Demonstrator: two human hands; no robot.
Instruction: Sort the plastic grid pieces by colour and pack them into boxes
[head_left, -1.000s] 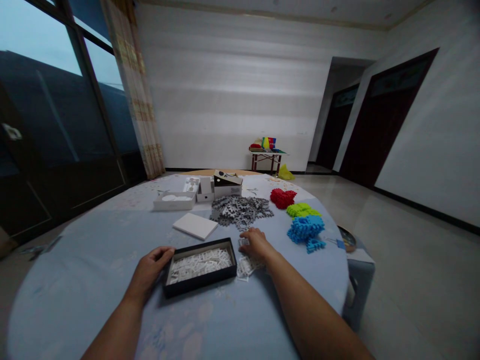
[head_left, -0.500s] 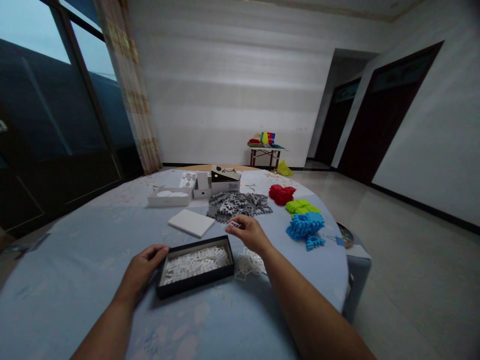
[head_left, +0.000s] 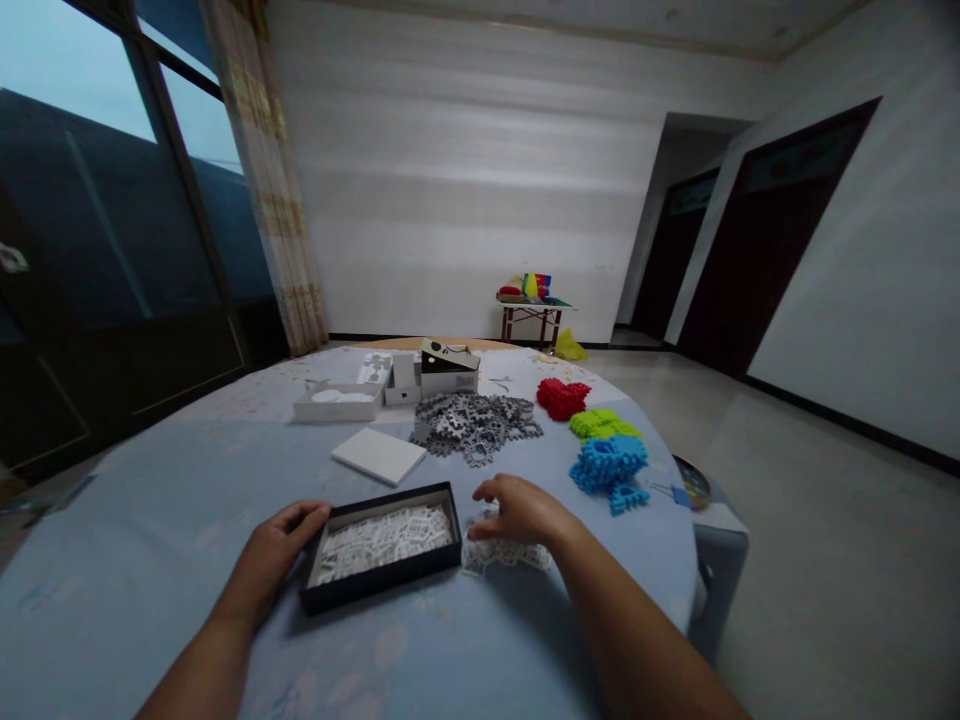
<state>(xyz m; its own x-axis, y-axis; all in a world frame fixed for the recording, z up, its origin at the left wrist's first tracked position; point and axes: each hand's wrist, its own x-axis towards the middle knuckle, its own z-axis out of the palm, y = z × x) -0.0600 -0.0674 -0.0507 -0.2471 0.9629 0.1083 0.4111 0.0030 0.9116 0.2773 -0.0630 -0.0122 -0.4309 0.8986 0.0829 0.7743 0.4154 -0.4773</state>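
Bracing the black box (head_left: 384,580) helps us: left hand (head_left: 271,552) at its corner, grip unclear; right hand (head_left: 526,510), fingers apart, best pinches loose white pieces (head_left: 517,556) lightly.

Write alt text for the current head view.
A person's left hand rests at the left end of an open black box of small white pieces, while the right hand reaches over a loose white pile beside it. Beyond, on the cloth-covered round table, lie a white flat panel, white boxes and grey pieces, with red, green and blue clusters at right.
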